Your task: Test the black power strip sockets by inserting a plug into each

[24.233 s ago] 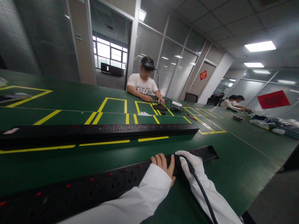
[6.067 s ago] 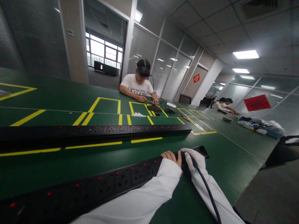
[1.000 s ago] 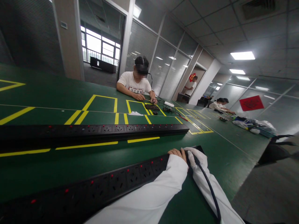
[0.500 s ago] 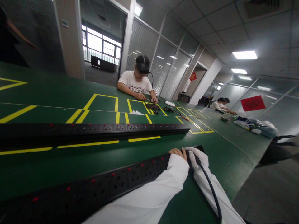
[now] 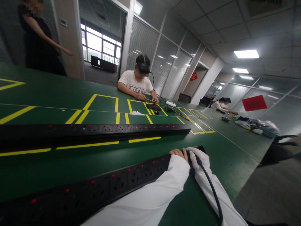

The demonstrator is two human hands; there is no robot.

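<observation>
A long black power strip (image 5: 101, 185) with red lights runs from the lower left to the middle of the green table. My left hand (image 5: 180, 154), bare, has its fingers wrapped over the strip's far end. Beside it my right hand (image 5: 198, 157), in a white glove, is closed round the same end, where a black cable (image 5: 211, 185) comes out and bends down toward the table edge. The two hands touch or nearly touch. Farther back lies a second black power strip (image 5: 94, 133), apart from both hands.
Yellow tape outlines (image 5: 105, 95) mark the green table (image 5: 225, 160). Across it, a seated person (image 5: 136, 83) handles small parts near a white power strip (image 5: 170, 104) and cables. Another person (image 5: 39, 37) stands at far left. Plastic bags (image 5: 246, 123) lie at the right.
The person at far left has come farther into view, moving right. My hands and the near power strip look the same.
</observation>
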